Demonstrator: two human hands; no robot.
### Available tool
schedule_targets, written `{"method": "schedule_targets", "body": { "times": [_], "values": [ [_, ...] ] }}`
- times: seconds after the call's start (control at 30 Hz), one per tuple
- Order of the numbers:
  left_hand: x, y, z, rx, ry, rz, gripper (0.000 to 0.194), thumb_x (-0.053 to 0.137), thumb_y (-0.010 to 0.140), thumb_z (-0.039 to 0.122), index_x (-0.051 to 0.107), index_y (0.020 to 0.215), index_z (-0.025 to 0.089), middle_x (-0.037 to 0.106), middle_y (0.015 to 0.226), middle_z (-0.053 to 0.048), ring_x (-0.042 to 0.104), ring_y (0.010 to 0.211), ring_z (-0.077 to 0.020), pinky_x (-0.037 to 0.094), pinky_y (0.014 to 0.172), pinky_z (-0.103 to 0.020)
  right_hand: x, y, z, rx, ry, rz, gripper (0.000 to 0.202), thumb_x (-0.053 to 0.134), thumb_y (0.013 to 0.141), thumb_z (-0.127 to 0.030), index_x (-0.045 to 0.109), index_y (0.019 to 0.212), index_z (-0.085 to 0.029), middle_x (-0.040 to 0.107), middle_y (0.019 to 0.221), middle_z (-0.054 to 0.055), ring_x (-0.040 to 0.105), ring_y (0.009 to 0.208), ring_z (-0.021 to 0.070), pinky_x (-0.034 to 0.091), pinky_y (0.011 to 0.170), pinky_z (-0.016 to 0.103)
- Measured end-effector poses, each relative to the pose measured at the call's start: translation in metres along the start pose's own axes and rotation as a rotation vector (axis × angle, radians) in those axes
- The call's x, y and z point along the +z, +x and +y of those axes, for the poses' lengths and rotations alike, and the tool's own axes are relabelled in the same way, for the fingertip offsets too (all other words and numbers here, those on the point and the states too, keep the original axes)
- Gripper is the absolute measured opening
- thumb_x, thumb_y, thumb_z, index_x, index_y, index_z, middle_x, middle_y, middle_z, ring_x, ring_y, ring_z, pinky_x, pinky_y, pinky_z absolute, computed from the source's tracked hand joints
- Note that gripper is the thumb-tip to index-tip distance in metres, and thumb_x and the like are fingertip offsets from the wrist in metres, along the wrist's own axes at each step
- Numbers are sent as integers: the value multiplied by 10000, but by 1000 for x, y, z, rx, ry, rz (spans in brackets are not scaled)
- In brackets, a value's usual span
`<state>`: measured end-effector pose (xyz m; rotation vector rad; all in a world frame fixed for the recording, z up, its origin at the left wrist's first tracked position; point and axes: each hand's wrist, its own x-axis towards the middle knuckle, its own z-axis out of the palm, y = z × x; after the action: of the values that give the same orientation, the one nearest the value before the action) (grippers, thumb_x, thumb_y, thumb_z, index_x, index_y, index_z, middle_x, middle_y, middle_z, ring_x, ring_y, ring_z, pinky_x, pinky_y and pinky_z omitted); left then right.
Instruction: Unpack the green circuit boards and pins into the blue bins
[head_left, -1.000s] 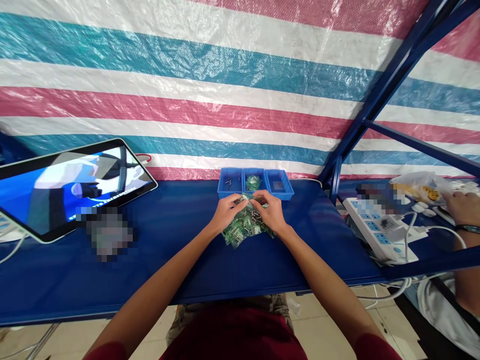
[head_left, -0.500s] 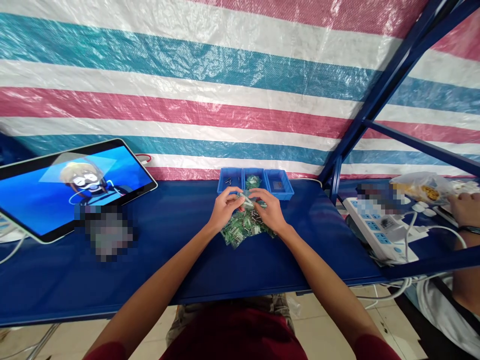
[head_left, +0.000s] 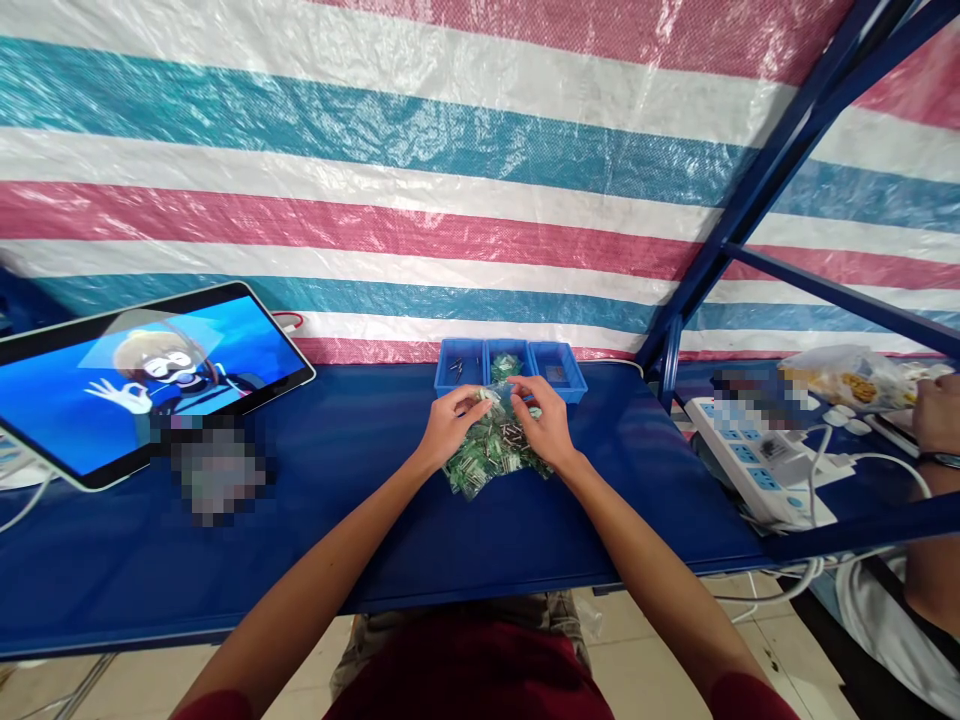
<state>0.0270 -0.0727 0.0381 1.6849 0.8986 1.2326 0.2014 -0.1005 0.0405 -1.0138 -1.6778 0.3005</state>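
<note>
My left hand (head_left: pixel 451 425) is closed in a pinch on a small clear plastic bag (head_left: pixel 495 396) with something pale inside. From the other side, my right hand (head_left: pixel 545 420) pinches the bag's edge between thumb and fingers. Below both hands lies a pile of small clear packets (head_left: pixel 480 460) with green and metallic pieces in them. Just beyond my fingers stand three joined blue bins. Some small dark metal pieces lie in the left bin (head_left: pixel 450 378), green-tinted packets fill the middle bin (head_left: pixel 508 363), and the right bin (head_left: pixel 576 380) holds a little at its bottom.
A tablet (head_left: pixel 157 380) showing a cartoon leans at the left, with a blurred-out item before it. To the right, past a blue metal post (head_left: pixel 670 360), lie a white power strip (head_left: pixel 750 465), cables and a plastic bag (head_left: pixel 847 377). Another person's hand (head_left: pixel 937 410) is at the far right.
My hands have moved slightly apart, the right one a little to the right, and the bag between them shows more. The cartoon picture on the tablet has changed.
</note>
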Motion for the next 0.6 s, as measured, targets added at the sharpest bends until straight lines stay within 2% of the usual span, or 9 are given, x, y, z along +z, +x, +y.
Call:
{"method": "schedule_targets", "body": {
  "times": [0.1,0.23,0.33,0.43,0.5,0.6],
  "values": [
    [-2,1,5,-43,-134,46,395,684,778,382,529,1091,197,588,617,40,563,547,-122,465,604,-249,-1,0,2,-80,-6,-39,386,406,885,-130,584,1198,-266,514,1186,95,583,974,184,551,743,331],
    [-2,2,6,-70,-200,24,303,691,768,412,573,910,172,584,596,21,557,544,-122,469,599,-258,0,0,6,-173,-61,-85,360,437,865,-111,625,1133,-262,487,1274,102,550,1093,219,524,844,391],
    [-2,3,3,-88,-233,17,332,632,800,487,609,822,156,581,651,-6,546,571,-125,474,587,-265,2,0,6,-160,-53,-87,223,479,884,-174,660,1006,-219,577,1145,107,578,1035,218,507,856,375],
    [-2,3,4,-76,-218,-22,402,553,833,547,630,845,153,549,661,-8,528,585,-127,468,574,-259,2,1,4,-35,-36,-85,166,515,897,-286,659,887,-203,646,908,77,610,833,194,509,754,330],
    [-3,2,6,-54,-129,-37,393,590,805,546,628,820,156,521,622,8,503,564,-120,455,569,-248,2,1,2,81,-1,-77,200,536,884,-355,645,823,-198,641,780,46,584,690,169,493,660,299],
    [-4,0,9,-39,31,-23,377,617,790,517,597,681,156,497,567,18,472,532,-111,423,555,-234,3,1,2,274,161,-93,242,580,837,-426,609,766,-197,562,616,-10,505,530,128,436,521,258]
  ]
}}
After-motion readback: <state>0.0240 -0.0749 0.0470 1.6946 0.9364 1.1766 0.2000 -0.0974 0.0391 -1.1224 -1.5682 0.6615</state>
